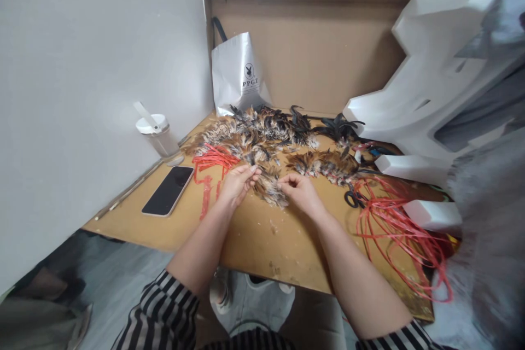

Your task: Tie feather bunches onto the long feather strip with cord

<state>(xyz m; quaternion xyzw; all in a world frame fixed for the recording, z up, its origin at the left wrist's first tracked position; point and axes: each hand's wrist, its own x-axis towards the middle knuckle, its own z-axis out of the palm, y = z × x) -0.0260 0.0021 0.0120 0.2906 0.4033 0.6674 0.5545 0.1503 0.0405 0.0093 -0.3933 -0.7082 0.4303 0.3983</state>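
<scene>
Picking, it seems, at a small feather bunch [269, 190] on the desk [266, 243]; left hand [239, 183] and right hand [302, 192] flank it, apart, fingers curled, whether gripping feathers I cannot tell. Behind the bunch lie heaped feathers [262, 127]; left of it, a phone [168, 191]. The next move likely calls for a light pinch.
</scene>
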